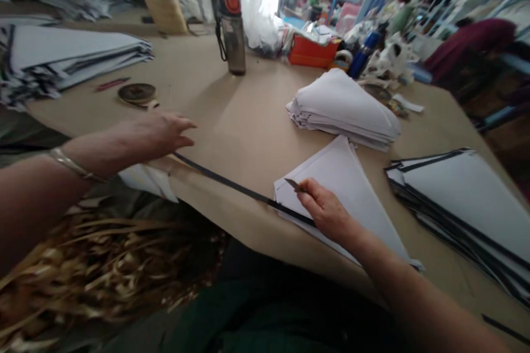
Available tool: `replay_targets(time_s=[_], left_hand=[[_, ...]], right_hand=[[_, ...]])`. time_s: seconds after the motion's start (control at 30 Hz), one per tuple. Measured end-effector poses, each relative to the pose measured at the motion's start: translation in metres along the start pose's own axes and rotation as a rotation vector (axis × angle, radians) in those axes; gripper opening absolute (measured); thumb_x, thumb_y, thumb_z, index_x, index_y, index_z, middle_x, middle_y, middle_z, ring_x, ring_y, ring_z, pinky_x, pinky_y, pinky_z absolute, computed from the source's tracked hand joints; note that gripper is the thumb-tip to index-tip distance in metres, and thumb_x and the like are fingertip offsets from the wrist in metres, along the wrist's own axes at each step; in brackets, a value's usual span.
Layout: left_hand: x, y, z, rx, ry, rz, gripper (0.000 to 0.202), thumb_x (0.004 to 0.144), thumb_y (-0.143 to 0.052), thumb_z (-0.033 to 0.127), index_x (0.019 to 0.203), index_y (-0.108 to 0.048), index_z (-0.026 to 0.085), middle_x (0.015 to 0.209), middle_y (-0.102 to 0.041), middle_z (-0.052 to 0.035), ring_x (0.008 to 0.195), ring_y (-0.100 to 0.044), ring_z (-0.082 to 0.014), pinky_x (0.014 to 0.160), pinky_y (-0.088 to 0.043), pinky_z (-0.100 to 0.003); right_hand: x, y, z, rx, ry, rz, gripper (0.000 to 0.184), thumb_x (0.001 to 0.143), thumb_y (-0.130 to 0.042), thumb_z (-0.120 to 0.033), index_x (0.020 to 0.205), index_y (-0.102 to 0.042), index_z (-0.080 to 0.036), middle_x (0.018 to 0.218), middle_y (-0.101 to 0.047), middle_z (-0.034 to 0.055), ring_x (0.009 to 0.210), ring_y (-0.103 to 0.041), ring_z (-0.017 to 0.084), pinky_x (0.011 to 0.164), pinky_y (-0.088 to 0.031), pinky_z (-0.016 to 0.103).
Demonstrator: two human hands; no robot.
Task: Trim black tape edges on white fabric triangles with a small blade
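My right hand [325, 209] is closed around a small pointed blade [293, 184], whose tip sticks out past the thumb and fingers. It rests over a pile of white fabric-like panels [343, 187] near the table's front edge. A narrow black strip [223, 179] runs along that edge, from under my right hand toward my left. Over the strip's far end is my left hand [161, 132], its fingers stretched out and apart. Whether it touches the strip is hidden. A roll of dark tape [136, 92] lies just beyond my left hand.
Stacked white panels stand behind [343, 105]; black-edged panels lie at the right [467, 193] and far left [78, 49]. A bottle [233, 33], a plastic bag [265, 25] and a red box [313, 51] stand farther back. Curled paper strips [124, 265] heap below the edge. A person [472, 47] bends at right.
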State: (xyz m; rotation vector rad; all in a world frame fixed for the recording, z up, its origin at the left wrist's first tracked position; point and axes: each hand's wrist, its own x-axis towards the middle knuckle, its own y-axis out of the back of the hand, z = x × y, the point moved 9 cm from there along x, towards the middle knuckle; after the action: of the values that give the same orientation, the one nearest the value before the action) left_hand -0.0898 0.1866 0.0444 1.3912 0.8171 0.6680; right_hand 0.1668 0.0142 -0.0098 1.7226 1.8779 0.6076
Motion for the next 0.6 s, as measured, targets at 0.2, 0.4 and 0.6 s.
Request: replay_targets(time_s=[0.2,0.4,0.6], left_hand=[[-0.018,-0.033,0.153,-0.204,-0.389,-0.067,0.020,0.086,-0.056,0.026,0.101,-0.065,0.018,0.100,-0.066,-0.0055,0.098,-0.058,-0.0172,0.087,-0.042,-0.026],[-0.027,-0.054,0.189,-0.055,-0.337,-0.079,0.010,0.083,-0.055,0.025,0.087,-0.061,0.019,0.093,-0.063,-0.0088,0.088,-0.057,-0.0268,0.071,-0.045,-0.037],[-0.017,-0.055,0.187,-0.072,-0.319,-0.144,0.009,0.079,-0.055,0.022,0.084,-0.061,0.019,0.089,-0.064,-0.0077,0.089,-0.057,-0.0254,0.071,-0.044,-0.035]], right_hand=[[-0.013,-0.004,-0.018,-0.001,0.042,0.015,0.024,0.085,-0.048,-0.026,0.066,-0.059,-0.017,0.069,-0.055,0.0001,0.065,-0.049,0.011,0.061,-0.035,0.023],[-0.019,-0.028,0.002,0.077,-0.143,-0.018,0.012,0.078,-0.052,-0.021,0.081,-0.063,-0.017,0.061,-0.055,-0.0035,0.055,-0.047,0.009,0.053,-0.032,0.021],[-0.010,-0.040,0.003,-0.049,-0.141,-0.046,0.010,0.077,-0.052,-0.020,0.071,-0.058,-0.017,0.060,-0.054,-0.0024,0.056,-0.045,0.009,0.053,-0.029,0.021]])
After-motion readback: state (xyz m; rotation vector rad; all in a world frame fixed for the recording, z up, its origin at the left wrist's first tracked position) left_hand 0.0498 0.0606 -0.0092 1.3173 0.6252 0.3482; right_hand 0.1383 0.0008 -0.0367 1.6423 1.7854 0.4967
